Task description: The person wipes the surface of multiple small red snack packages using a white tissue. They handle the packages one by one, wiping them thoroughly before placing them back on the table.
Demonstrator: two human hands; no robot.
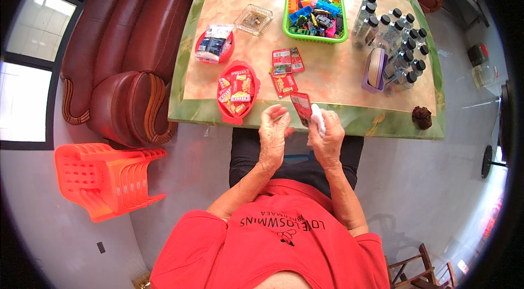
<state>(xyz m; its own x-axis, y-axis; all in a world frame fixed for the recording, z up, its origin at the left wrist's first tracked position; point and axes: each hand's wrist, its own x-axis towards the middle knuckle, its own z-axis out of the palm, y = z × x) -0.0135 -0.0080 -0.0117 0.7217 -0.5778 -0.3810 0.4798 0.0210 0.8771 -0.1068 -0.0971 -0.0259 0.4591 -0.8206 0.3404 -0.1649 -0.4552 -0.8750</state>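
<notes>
My right hand (327,135) grips a red printed packet (301,108) together with a white cloth or tissue (318,120), just over the near edge of the marble-topped table (327,113). To its left my left hand (274,135) is raised with fingers curled but apart, holding nothing. Beyond the hands, several red packets (282,61) lie overlapping on the table. A red oval dish (254,96) with small red and yellow packets stands left of them. Behind it, a round red dish (232,49) bears a white and dark blue plastic pack (214,43).
Further back are a glass ashtray (254,19) and a green basket (315,39) of colourful toys. At right stand several clear bottles (397,39), a purple holder (373,84) and a dark brown object (421,117). Orange plastic chairs (110,178) are stacked at left near a leather sofa (155,35).
</notes>
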